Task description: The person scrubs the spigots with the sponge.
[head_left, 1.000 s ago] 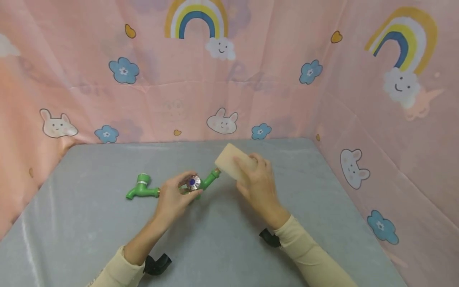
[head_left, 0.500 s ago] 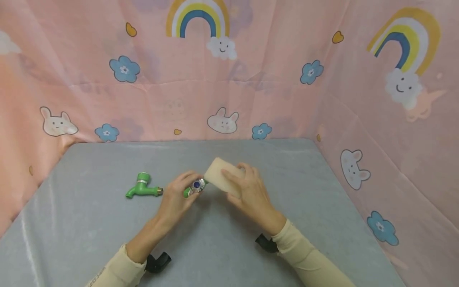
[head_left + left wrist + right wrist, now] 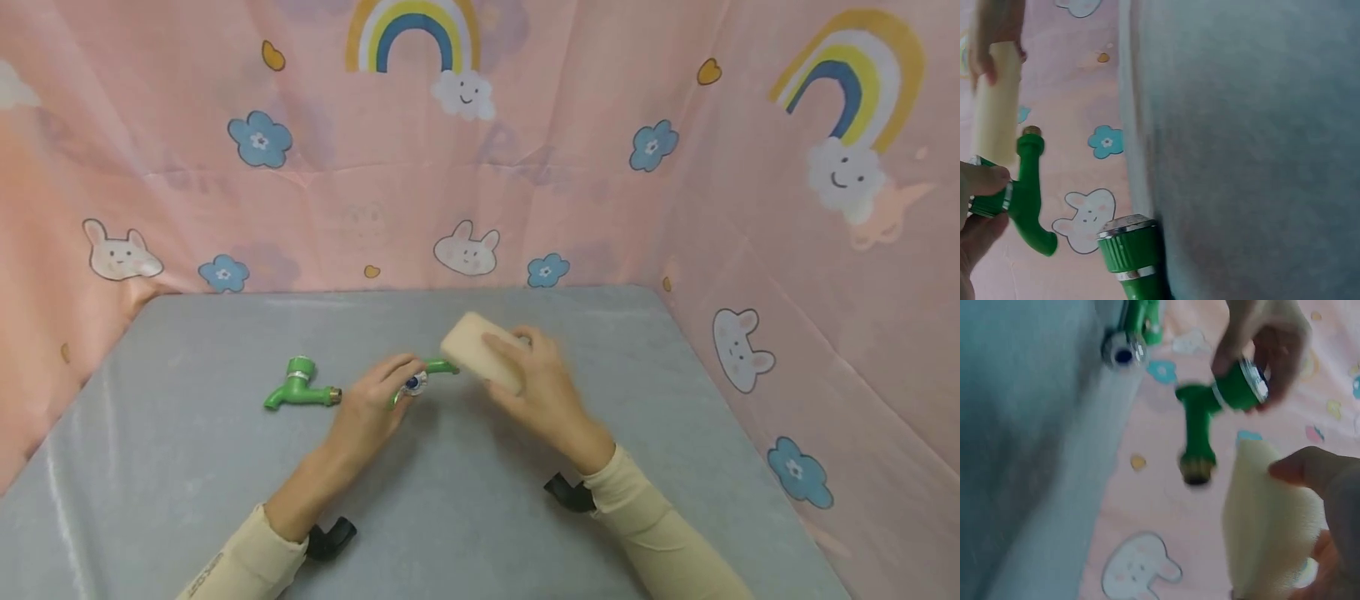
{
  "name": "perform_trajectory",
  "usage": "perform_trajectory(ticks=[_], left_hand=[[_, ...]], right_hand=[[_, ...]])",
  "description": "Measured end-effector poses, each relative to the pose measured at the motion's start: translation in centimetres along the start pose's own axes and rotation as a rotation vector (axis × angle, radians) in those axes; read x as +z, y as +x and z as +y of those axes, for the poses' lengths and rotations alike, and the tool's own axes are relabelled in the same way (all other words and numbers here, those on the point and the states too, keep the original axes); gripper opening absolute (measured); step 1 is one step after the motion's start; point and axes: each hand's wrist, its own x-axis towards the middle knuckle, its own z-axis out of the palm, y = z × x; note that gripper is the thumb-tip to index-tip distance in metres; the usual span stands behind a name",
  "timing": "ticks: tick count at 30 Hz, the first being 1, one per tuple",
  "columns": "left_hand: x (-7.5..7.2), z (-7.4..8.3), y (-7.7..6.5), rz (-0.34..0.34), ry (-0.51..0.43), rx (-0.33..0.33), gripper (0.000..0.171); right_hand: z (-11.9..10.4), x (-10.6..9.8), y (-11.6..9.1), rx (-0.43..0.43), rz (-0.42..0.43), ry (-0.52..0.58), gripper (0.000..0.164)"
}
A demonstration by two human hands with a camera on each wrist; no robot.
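Note:
My left hand (image 3: 375, 404) pinches a green faucet (image 3: 1027, 194) by its ribbed knob, which has a silver, blue-centred cap. The faucet is held above the table, its brass threaded end (image 3: 1197, 470) pointing away from the knob. In my right hand (image 3: 543, 387) is a cream sponge block (image 3: 480, 350), gripped between thumb and fingers just right of the faucet. A small gap shows between sponge and faucet in the right wrist view. Left of my left hand, a second green faucet (image 3: 300, 392) lies on the table, its brass end toward that hand.
A grey cloth covers the table (image 3: 480, 517). Pink printed curtains (image 3: 562, 167) stand behind it and along the right side. Black wrist camera mounts (image 3: 330, 539) sit under both sleeves.
The sponge moved left and down over the held faucet, then back up and right off it. The held faucet has turned, so its threaded end now points more to the right.

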Motion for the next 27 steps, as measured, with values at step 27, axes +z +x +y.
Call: perform_trajectory(ticks=[27], left_hand=[[0.4, -1.0, 0.1, 0.034, 0.056, 0.320, 0.023]], right_hand=[[0.9, -1.5, 0.2, 0.053, -0.175, 0.122, 0.068]])
